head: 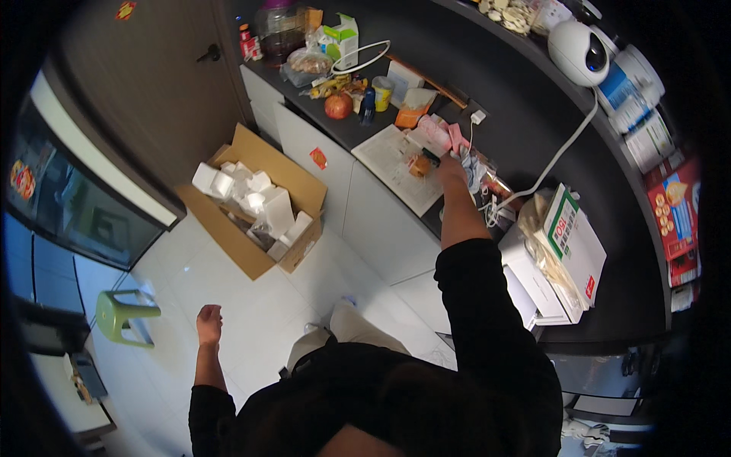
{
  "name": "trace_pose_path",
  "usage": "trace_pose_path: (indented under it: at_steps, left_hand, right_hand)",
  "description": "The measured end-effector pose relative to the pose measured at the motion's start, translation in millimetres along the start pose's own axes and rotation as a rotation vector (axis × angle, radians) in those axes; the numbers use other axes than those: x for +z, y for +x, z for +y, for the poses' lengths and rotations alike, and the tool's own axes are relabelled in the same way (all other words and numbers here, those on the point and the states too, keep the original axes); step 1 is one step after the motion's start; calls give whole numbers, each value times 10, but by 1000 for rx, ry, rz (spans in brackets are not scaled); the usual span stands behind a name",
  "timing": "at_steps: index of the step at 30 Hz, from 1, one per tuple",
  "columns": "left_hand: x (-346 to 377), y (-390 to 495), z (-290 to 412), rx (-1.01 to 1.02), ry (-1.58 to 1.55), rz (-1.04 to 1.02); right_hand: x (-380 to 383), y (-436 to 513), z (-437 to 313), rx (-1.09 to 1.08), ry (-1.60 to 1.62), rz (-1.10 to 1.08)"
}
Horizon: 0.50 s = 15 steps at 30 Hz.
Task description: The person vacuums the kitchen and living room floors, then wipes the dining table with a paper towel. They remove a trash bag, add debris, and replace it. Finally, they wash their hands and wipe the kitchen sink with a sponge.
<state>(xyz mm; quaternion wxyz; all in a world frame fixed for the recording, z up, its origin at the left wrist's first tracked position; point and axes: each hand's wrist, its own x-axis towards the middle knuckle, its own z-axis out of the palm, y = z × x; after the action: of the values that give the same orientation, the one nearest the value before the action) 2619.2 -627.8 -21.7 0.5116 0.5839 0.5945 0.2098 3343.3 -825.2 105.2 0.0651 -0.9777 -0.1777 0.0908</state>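
Over the counter, my right hand [450, 169] reaches to the right edge of a pale printed board or sheet [394, 163]. A small dark object [431, 156] lies at its fingertips; whether they grip it cannot be made out. Just left of the fingers, a round orange-brown item [420, 165] rests on the printed surface. My left hand [209, 324] hangs over the tiled floor, fingers curled together, with nothing visible in it. Pink packets [435, 132] and an orange-and-white pouch [415, 108] sit behind the printed surface.
An open cardboard box [308, 185] of white foam pieces stands on the floor against the cabinets. A pomegranate [338, 105], a yellow can [382, 91] and a large jar [280, 34] occupy the counter. A white carton [565, 257] stands right of my arm; a green stool [123, 317] is at left.
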Motion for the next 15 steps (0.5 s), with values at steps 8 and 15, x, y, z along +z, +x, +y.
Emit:
trace_pose_path:
  at_steps: [8,15]
  left_hand:
    - [1220,244,1322,102,-99,-431]
    - [1759,552,1800,173,-43,-552]
  right_hand:
    - [402,735,137,147,-148,-12]
    - [268,782,191,-45,-367,96]
